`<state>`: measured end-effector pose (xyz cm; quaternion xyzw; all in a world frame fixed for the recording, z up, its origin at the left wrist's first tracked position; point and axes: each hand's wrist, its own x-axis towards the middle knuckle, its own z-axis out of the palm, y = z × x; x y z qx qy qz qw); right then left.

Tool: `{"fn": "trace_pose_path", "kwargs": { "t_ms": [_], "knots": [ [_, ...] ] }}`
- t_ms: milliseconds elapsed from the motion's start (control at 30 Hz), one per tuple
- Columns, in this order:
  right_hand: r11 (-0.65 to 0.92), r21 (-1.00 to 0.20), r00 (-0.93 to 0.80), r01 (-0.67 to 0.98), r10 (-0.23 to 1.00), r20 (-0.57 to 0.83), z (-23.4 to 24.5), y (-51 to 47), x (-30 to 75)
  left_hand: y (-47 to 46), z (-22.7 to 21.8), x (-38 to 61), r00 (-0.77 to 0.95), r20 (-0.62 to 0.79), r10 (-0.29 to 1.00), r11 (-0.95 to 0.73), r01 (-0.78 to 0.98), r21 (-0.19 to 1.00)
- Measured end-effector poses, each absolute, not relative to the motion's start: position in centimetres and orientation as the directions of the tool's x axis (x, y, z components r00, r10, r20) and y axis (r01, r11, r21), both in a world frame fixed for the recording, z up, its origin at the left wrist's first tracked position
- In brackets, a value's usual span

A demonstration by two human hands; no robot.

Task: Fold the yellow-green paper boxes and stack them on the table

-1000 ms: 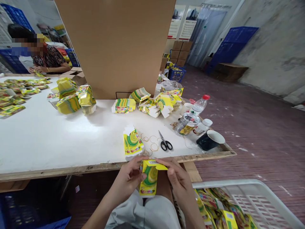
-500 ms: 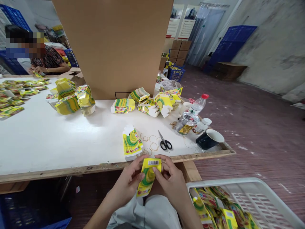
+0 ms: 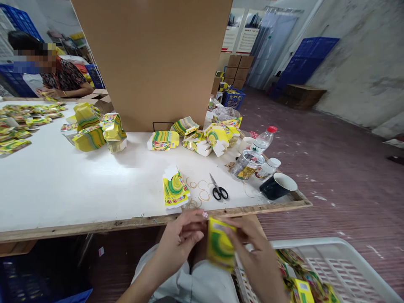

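Head view shows a small yellow carton [image 3: 220, 249] grasped in the right grip [image 3: 254, 248], its thumb lying across the front face and its fingers behind the upper right side. The carton sits at the inner side of that grip, over the lap and just short of the wooden edge [image 3: 142, 220] of the white surface. It looks flat-faced and oblong, a little tilted, with its long sides running up and down. Green curved bands wind around a yellow centre on the front, and a pale label strip lies near the top end; blur hides any lettering. The left grip [image 3: 179, 240] is released, thumb and fingers parted, near the carton's left side yet apart from it.

Beyond the left grip, a stack of flat cartons [image 3: 176, 190] bears a similar swirl in yellow and green. Rubber bands [image 3: 204, 195] and black-handled scissors [image 3: 220, 192] lie beyond the carton, while a dark mug [image 3: 275, 187] rests farther off to the right. Beside the right grip, on its outer side, a white plastic basket [image 3: 318, 241] holds more yellow packages [image 3: 303, 290].
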<state>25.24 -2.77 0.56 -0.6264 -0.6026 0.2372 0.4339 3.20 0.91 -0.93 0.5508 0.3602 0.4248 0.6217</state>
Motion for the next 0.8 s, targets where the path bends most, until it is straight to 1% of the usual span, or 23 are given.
{"fn": "trace_pose_path", "kwargs": {
  "t_ms": [33, 67, 100, 133, 167, 200, 233, 300, 333, 367, 433, 500, 533, 600, 633, 700, 733, 800],
  "knots": [
    [0.054, -0.728, 0.197, 0.683, 0.946, 0.256, 0.8, -3.6, 27.3, 1.3, -1.3, 2.8, 0.311, 0.062, 0.948, -0.057, -0.025, 0.998],
    [-0.026, -0.614, 0.211, 0.789, 0.950, 0.231, 1.1, -4.3, 29.2, 1.8, -1.7, 2.3, 0.236, 0.119, 0.965, -0.146, 0.103, 0.984],
    [-0.110, -0.513, 0.257, 0.851, 0.940, 0.226, 1.3, -4.8, 30.7, 2.4, -2.2, 1.7, 0.173, 0.174, 0.970, -0.212, 0.237, 0.948],
    [-0.158, -0.459, 0.283, 0.874, 0.934, 0.218, 1.5, -5.1, 31.7, 3.0, -2.8, 1.1, 0.134, 0.217, 0.967, -0.251, 0.350, 0.903],
    [-0.165, -0.460, 0.284, 0.872, 0.937, 0.203, 1.5, -4.9, 31.9, 3.5, -3.3, 0.6, 0.125, 0.235, 0.964, -0.266, 0.437, 0.859],
    [-0.139, -0.513, 0.264, 0.847, 0.948, 0.179, 1.4, -4.4, 31.3, 4.0, -3.8, 0.2, 0.128, 0.233, 0.964, -0.266, 0.498, 0.826],
    [-0.096, -0.606, 0.234, 0.790, 0.960, 0.153, 1.1, -3.3, 30.0, 4.3, -4.3, 0.0, 0.141, 0.226, 0.964, -0.266, 0.536, 0.801],
    [-0.019, -0.805, 0.155, 0.593, 0.984, 0.091, -0.1, -0.3, 26.1, 4.7, -4.9, -0.3, 0.180, 0.210, 0.961, -0.276, 0.566, 0.777],
    [-0.027, -0.878, 0.194, 0.478, 0.978, 0.075, -0.9, 1.6, 23.9, 4.8, -5.1, -0.4, 0.200, 0.209, 0.957, -0.287, 0.565, 0.773],
    [-0.023, -0.900, 0.216, 0.436, 0.973, 0.080, -1.7, 3.5, 21.7, 4.8, -5.2, -0.5, 0.219, 0.210, 0.953, -0.299, 0.558, 0.774],
    [-0.011, -0.931, 0.236, 0.366, 0.968, 0.081, -3.2, 6.8, 18.3, 4.7, -5.1, -0.8, 0.252, 0.212, 0.944, -0.318, 0.527, 0.788],
    [-0.004, -0.954, 0.244, 0.299, 0.967, 0.073, -4.3, 8.7, 16.5, 4.6, -4.9, -1.3, 0.248, 0.222, 0.943, -0.319, 0.479, 0.818],
    [-0.003, -0.966, 0.250, 0.258, 0.966, 0.063, -4.5, 9.0, 16.2, 4.6, -4.8, -1.6, 0.216, 0.230, 0.949, -0.306, 0.449, 0.840],
    [-0.006, -0.986, 0.262, 0.167, 0.964, 0.039, -4.6, 8.5, 16.2, 4.4, -4.4, -2.0, 0.095, 0.229, 0.969, -0.247, 0.356, 0.901],
    [-0.008, -0.993, 0.262, 0.116, 0.965, 0.023, -4.5, 7.8, 16.5, 4.4, -4.2, -2.0, 0.023, 0.212, 0.977, -0.210, 0.274, 0.939],
    [-0.017, -1.000, 0.243, 0.012, 0.970, -0.014, -4.1, 6.0, 16.9, 4.3, -3.7, -1.6, -0.074, 0.134, 0.988, -0.132, 0.026, 0.991],
    [-0.024, -0.999, 0.229, -0.037, 0.973, -0.032, -3.9, 5.1, 17.0, 4.2, -3.4, -1.2, -0.078, 0.080, 0.994, -0.089, -0.122, 0.989],
    [-0.041, -0.992, 0.206, -0.120, 0.976, -0.066, -3.5, 3.7, 16.8, 4.1, -2.9, -0.3, 0.012, -0.030, 0.999, 0.032, -0.397, 0.917]
  ]
}}
